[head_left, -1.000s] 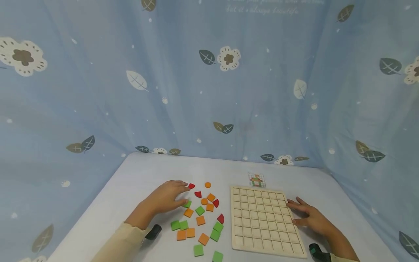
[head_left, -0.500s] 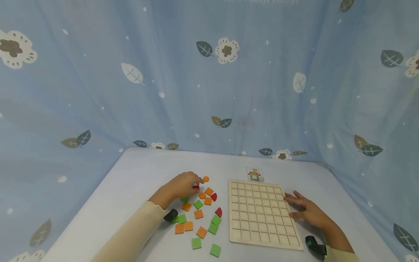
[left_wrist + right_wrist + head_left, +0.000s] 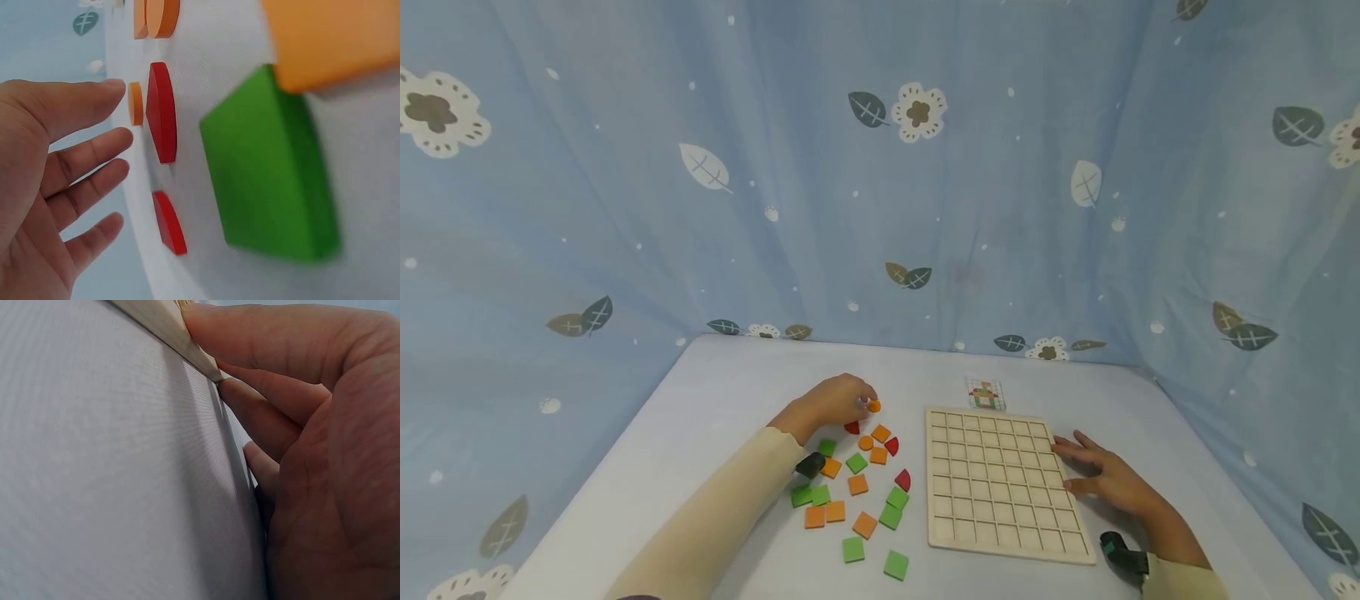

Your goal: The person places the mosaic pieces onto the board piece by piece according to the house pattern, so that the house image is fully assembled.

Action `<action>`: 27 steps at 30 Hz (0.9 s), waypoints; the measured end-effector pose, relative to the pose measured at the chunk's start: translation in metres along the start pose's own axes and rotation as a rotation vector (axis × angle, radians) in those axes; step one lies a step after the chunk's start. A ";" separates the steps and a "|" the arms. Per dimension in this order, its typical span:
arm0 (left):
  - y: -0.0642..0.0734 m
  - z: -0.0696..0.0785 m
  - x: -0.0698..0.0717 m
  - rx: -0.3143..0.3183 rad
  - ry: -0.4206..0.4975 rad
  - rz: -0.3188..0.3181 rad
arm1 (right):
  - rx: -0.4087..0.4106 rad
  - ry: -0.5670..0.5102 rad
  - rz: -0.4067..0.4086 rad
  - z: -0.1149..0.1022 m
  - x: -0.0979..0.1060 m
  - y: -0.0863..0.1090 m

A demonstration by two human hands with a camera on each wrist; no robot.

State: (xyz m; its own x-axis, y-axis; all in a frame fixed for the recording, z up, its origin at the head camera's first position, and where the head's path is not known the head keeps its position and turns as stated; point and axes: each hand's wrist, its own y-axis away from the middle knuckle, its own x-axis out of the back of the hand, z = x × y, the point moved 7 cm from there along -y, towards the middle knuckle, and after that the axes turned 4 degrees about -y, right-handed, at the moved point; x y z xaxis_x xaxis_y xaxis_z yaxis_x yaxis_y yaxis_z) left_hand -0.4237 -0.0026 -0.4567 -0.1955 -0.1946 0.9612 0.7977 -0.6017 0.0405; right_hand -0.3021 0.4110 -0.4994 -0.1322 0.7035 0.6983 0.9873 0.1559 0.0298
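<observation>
In the head view my left hand (image 3: pixel 837 400) reaches over the loose pieces, its fingertips beside an orange disc (image 3: pixel 875 406) at the far end of the scatter. The left wrist view shows that hand's thumb (image 3: pixel 94 103) and spread fingers close to the orange disc (image 3: pixel 135 104), which lies flat on the cloth. Two red quarter-round pieces (image 3: pixel 162 112) and a green square tile (image 3: pixel 262 175) are near it. My right hand (image 3: pixel 1105 475) rests at the right side of a wooden grid board (image 3: pixel 1000 483); its thumb and fingers touch the board's edge (image 3: pixel 165 331).
Several orange square tiles (image 3: pixel 865 525) and green square tiles (image 3: pixel 896 565) lie scattered left of the board. A small pattern card (image 3: pixel 985 394) lies behind the board. A blue patterned curtain (image 3: pixel 970 208) surrounds the white table (image 3: pixel 760 367).
My left hand has moved right and away from me, across the red pieces to the far orange disc. The right hand has stayed at the board's edge. The head view has tilted slightly down.
</observation>
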 end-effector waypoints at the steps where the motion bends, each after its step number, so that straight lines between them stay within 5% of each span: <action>1: -0.004 0.000 -0.001 -0.010 -0.005 -0.002 | -0.005 0.000 0.001 0.000 0.000 0.000; 10: -0.020 -0.002 -0.012 -0.012 -0.019 -0.015 | 0.019 0.000 -0.022 0.001 -0.001 -0.001; 27: -0.033 0.002 -0.009 -0.080 -0.049 -0.026 | 0.063 0.046 -0.059 -0.001 -0.001 -0.002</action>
State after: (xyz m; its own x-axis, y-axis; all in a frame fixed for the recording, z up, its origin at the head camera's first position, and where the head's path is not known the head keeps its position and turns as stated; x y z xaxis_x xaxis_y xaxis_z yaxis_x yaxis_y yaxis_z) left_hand -0.4476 0.0204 -0.4663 -0.1859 -0.1417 0.9723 0.7443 -0.6663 0.0452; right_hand -0.3041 0.4087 -0.4993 -0.1844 0.6592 0.7290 0.9703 0.2404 0.0281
